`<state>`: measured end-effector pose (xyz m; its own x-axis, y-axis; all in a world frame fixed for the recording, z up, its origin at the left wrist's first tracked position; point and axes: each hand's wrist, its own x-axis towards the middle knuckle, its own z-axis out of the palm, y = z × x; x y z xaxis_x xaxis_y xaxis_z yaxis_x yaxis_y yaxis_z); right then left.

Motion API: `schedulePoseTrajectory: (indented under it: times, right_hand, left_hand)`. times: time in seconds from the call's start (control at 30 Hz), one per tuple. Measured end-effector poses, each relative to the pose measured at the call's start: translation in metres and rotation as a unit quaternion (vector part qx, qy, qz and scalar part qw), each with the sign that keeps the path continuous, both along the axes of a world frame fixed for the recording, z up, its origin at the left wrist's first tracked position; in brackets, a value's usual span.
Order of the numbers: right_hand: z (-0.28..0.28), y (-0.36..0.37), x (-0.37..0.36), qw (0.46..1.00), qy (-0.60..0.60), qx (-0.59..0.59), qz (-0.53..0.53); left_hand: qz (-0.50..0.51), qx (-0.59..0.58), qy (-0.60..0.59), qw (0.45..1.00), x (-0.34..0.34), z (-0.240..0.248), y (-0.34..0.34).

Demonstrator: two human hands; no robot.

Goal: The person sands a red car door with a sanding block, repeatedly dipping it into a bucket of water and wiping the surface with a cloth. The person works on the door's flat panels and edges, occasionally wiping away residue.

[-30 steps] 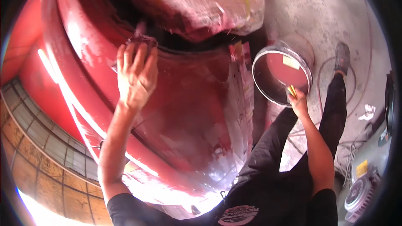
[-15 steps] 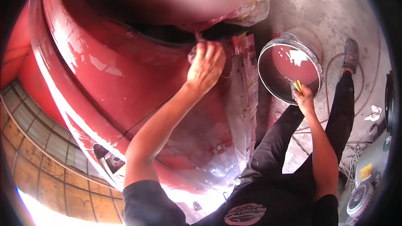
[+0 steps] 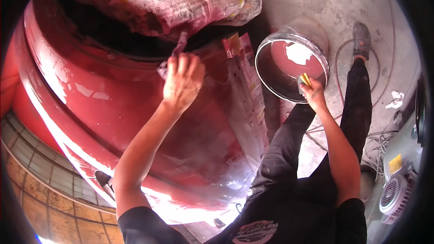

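Note:
My left hand (image 3: pixel 183 81) is closed on a damp, purplish rag (image 3: pixel 181 45) at the upper edge of a red car body panel (image 3: pixel 135 95). Part of the cloth sticks up past the fingers, and more bunches out beside the thumb. My right hand (image 3: pixel 315 94) grips a small yellow-and-grey block (image 3: pixel 305 79) at the near rim of a bucket (image 3: pixel 262 74). Reddish liquid (image 3: pixel 285 65) fills part of that bucket, with a bright reflection on its surface. The block's lower part is hidden by my fingers.
Newspaper masking (image 3: pixel 181 4) with yellow tape covers a rounded part at the top. More masking paper (image 3: pixel 253 90) runs down the panel's right edge. A hose (image 3: pixel 339 70) and coiled cable (image 3: pixel 377 149) lie on the concrete floor, near a grey machine with a motor (image 3: pixel 395 194).
The view has shifted, so everything appears further left and the newspaper masking shows more fully. My left hand remains on the rag at the panel's edge; my right still holds the block by the bucket.

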<state>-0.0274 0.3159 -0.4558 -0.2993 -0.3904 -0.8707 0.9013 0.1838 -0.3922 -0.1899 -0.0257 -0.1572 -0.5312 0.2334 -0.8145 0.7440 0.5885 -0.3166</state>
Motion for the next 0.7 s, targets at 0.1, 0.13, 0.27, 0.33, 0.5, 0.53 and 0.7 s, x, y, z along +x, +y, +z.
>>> schedulePoseTrajectory:
  times: [0.1, 0.13, 0.27, 0.33, 0.5, 0.53, 0.7]
  right_hand:
    - [0.002, 0.005, -0.005, 1.000, 0.004, -0.014, -0.026]
    - [-0.001, 0.006, -0.005, 0.999, -0.002, -0.021, -0.030]
    - [0.003, 0.014, -0.004, 0.997, -0.007, -0.024, -0.074]
    - [0.006, 0.019, -0.017, 0.999, 0.005, -0.006, -0.034]
    - [0.004, 0.022, -0.016, 0.999, 0.044, 0.007, -0.002]
    - [0.001, 0.026, -0.015, 0.997, 0.077, -0.004, 0.001]
    - [-0.035, 0.015, 0.038, 0.990, 0.132, -0.034, -0.039]
  left_hand:
    - [0.011, -0.025, -0.050, 0.998, 0.014, -0.057, 0.004]
    - [-0.006, -0.036, -0.060, 0.998, 0.020, -0.078, 0.005]
    - [0.044, -0.044, -0.018, 0.998, 0.039, -0.147, 0.010]
    - [0.086, -0.026, -0.022, 0.996, 0.035, -0.151, 0.014]
    - [0.036, 0.000, -0.041, 0.998, 0.048, -0.077, 0.010]
    - [0.088, 0.012, -0.021, 0.996, 0.050, -0.053, 0.011]
    - [0.151, 0.027, 0.073, 0.985, 0.020, 0.090, 0.018]
